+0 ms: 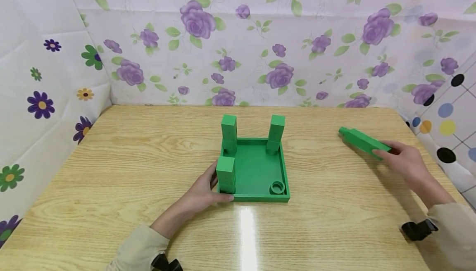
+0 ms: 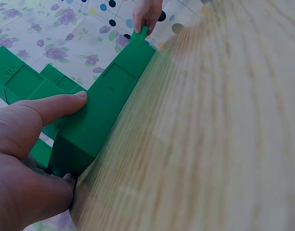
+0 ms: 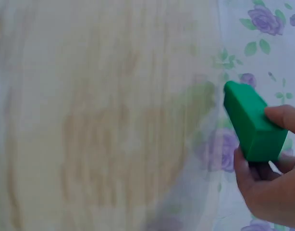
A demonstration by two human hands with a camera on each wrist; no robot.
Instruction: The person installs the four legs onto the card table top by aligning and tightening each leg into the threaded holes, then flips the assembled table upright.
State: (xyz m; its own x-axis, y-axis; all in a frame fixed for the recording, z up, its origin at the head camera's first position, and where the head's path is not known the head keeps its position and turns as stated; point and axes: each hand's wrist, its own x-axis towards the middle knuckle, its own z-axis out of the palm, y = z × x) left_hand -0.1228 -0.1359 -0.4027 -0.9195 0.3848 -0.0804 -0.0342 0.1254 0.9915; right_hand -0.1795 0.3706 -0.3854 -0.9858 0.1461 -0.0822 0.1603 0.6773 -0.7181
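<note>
Head view: we do best bracing the square green plastic-looking tray (image 1: 256,199), left hand (image 1: 201,191) gripping its near left corner, while our right hand (image 1: 407,162), at right, pinches a long green square-sided bar (image 1: 360,141), its far stub (image 1: 342,130) best left free.

Fingers (image 3: 281,114) grip a green block (image 3: 251,120) before floral covering (image 3: 267,62).

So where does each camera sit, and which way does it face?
Head: on the head, facing forward and down at the table and green tray; left hand, right hand and sleeves show.
Left wrist: on that wrist, facing the tray; left hand near, right hand far.
Right wrist: on that wrist, facing the green bar; right hand shows.
Head and left wrist share both hands.
</note>
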